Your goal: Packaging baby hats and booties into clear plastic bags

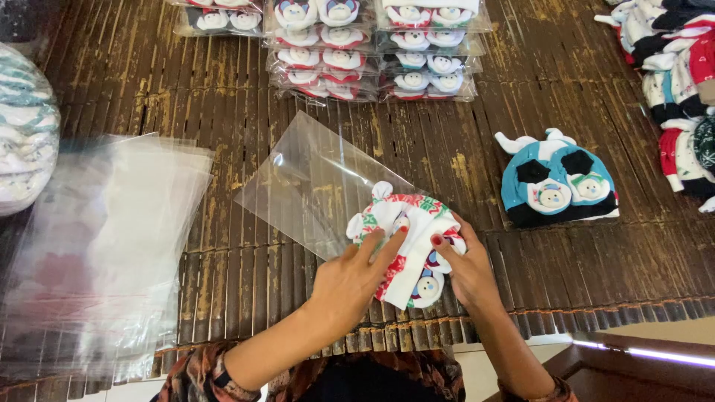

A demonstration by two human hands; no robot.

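Observation:
A white baby hat [408, 242] with red and green print and small bear faces lies at the mouth of a clear plastic bag [316, 182] on the dark slatted mat [223, 97]. My left hand [350, 279] presses its fingers on the hat's left side. My right hand [465, 268] grips the hat's right edge, thumb on top. The hat's far end with two small ears sits just inside the bag's opening.
A stack of empty clear bags [112, 238] lies at the left. Bagged hats [372, 48] are piled at the far middle. A blue and black hat [555, 182] lies to the right, with more hats [681, 82] at the far right. Folded cloth [22, 126] sits at the left edge.

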